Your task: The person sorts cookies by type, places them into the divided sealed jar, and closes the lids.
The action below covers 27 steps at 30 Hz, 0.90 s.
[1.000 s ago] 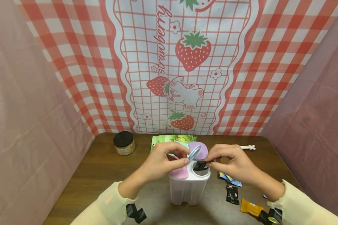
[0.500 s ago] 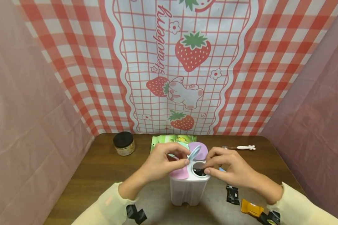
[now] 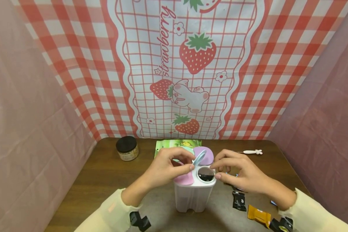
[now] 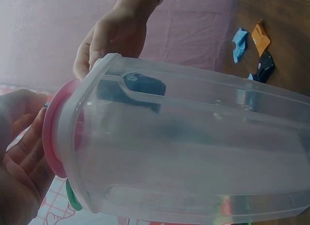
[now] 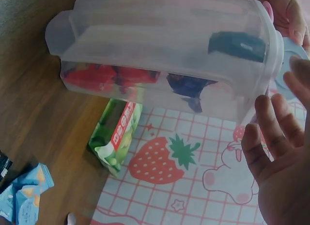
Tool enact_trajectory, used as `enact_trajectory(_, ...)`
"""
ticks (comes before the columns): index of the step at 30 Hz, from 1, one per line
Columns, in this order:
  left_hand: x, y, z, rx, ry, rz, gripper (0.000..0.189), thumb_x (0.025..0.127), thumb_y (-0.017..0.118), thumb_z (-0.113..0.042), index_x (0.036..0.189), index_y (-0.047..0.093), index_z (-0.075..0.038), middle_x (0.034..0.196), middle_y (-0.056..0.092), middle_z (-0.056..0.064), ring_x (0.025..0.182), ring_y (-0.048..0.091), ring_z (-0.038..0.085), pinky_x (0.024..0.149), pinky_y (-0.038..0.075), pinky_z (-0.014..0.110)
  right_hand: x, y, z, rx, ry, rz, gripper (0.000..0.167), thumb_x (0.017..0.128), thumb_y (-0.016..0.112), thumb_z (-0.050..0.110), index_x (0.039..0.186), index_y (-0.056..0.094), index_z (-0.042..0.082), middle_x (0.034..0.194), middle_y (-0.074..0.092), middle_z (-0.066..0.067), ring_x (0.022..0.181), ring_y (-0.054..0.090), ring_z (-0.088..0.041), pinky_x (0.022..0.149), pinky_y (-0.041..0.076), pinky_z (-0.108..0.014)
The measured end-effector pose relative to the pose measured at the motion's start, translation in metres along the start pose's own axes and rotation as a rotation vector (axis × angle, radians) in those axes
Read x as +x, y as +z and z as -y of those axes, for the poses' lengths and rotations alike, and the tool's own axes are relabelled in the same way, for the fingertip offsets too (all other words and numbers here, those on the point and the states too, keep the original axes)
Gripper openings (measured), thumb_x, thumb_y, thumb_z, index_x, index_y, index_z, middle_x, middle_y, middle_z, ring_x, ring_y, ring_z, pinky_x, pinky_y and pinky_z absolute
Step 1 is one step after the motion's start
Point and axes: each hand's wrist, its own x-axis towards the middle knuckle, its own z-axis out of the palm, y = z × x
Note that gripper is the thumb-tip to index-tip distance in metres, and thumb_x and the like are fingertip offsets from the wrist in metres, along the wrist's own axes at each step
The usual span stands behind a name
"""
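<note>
Black packet (image 3: pixel 206 176), high inside the container (image 3: pixel 191 197), might jam if lying crosswise, while the right hand (image 3: pixel 239 169), fingers parted, holds nothing and the left hand (image 3: pixel 169 167) pinches the blue lid (image 3: pixel 200 157).

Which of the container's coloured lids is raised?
The light blue lid, pinched by the left hand and tilted up beside the round opening; the pink lid, purple lid and mint lid lie flat.

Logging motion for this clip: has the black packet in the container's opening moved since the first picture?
Yes: the black packet has gone down, below the white rim.
</note>
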Motion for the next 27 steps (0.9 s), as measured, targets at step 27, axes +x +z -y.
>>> enact_trajectory(27, -0.001, 0.000, 0.000, -0.007, -0.004, -0.006, 0.018, 0.087, 0.079, -0.010, 0.105, 0.077, -0.010, 0.089, 0.076, 0.004, 0.080, 0.071, 0.010, 0.069, 0.064, 0.036, -0.055, -0.032, -0.065, -0.091, 0.404, -0.003, 0.027, 0.089, 0.081, 0.011, 0.111, 0.073, 0.024, 0.104, 0.070, 0.006, 0.085, 0.068, -0.007, 0.067, 0.058, -0.026)
